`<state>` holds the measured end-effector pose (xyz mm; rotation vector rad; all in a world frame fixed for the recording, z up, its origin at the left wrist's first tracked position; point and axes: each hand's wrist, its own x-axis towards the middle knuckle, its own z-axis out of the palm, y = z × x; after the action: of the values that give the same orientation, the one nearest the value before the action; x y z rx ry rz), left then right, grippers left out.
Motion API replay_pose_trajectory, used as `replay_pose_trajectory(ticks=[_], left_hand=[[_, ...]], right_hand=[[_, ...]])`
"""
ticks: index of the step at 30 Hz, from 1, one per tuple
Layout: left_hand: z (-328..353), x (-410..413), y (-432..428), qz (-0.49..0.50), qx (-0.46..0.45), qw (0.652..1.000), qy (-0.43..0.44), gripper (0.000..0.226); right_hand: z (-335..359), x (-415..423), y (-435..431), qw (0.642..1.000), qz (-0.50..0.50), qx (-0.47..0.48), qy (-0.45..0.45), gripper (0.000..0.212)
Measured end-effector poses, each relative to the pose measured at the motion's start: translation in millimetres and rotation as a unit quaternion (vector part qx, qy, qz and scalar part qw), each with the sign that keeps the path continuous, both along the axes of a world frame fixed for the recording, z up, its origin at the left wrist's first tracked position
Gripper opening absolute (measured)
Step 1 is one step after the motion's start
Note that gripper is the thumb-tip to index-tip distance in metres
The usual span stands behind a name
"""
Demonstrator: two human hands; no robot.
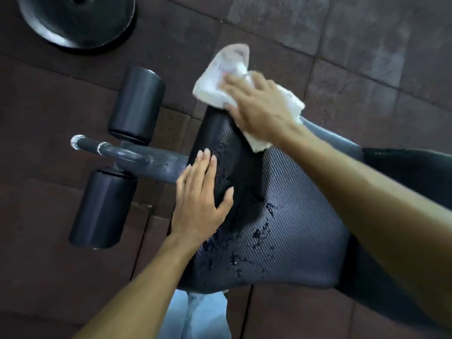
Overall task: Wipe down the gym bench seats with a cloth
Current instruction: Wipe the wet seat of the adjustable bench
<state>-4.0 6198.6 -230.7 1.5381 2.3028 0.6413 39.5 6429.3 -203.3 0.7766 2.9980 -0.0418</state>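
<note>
A black ribbed bench seat (288, 216) fills the middle of the head view, with drops of liquid scattered across its left half. My right hand (259, 106) presses a crumpled white cloth (215, 81) onto the far corner of the seat; part of the cloth hangs past the edge. My left hand (200, 199) lies flat on the seat's left edge, fingers apart, holding nothing.
Two black foam roller pads (137, 106) (102, 209) stick out from a dark metal bar (137, 157) left of the seat. A black weight plate (78, 20) lies on the brown rubber floor tiles at top left. The bench back pad (403, 172) runs off to the right.
</note>
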Motion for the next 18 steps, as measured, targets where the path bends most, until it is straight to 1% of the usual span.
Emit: replay_pose_trajectory(ticks=[3,5,7,9,10,12,13,14,16,17,18], left_hand=[[0.7,0.6,-2.0,0.009,-0.008,1.0,-0.02,0.068],[2.7,2.1,-2.7,0.017,-0.012,0.999,-0.028,0.069],[5.2,4.8,-6.1,0.033,-0.019,0.999,-0.036,0.07],[8.6,8.2,-21.1,0.053,-0.024,0.997,-0.054,0.071],[8.1,9.9,-33.0,0.061,-0.031,0.996,-0.064,0.071],[5.5,10.8,-59.8,0.07,-0.052,0.992,-0.09,0.076],[4.8,9.8,-71.7,0.07,-0.06,0.99,-0.103,0.078],[3.2,8.4,-79.2,0.068,-0.061,0.989,-0.113,0.08],[0.9,7.0,-84.0,0.065,-0.052,0.988,-0.126,0.08],[0.7,7.0,-84.1,0.067,-0.046,0.988,-0.133,0.078],[0.9,7.2,-83.9,0.071,-0.04,0.987,-0.141,0.077]], right_hand=[[3.4,-29.4,36.8,0.989,-0.143,-0.028,-0.032,0.046],[12.5,-39.8,23.2,0.988,-0.148,-0.017,-0.032,0.044],[17.3,-31.5,-14.6,0.995,-0.09,-0.018,-0.034,0.042],[18.5,-7.4,-62.1,0.999,0.035,-0.024,-0.029,0.042],[19.5,5.8,-78.0,0.994,0.093,-0.047,-0.028,0.041],[18.1,18.2,-67.2,0.982,0.176,-0.057,-0.048,0.041],[17.8,16.8,-52.1,0.982,0.172,-0.046,-0.057,0.043],[16.9,11.4,-35.5,0.989,0.126,-0.047,-0.064,0.045],[14.8,-5.1,-17.8,0.998,-0.03,-0.041,-0.044,0.045],[13.3,-12.6,-24.2,0.994,-0.096,-0.038,-0.021,0.045],[11.7,-16.8,-40.4,0.989,-0.141,-0.04,0.004,0.045]])
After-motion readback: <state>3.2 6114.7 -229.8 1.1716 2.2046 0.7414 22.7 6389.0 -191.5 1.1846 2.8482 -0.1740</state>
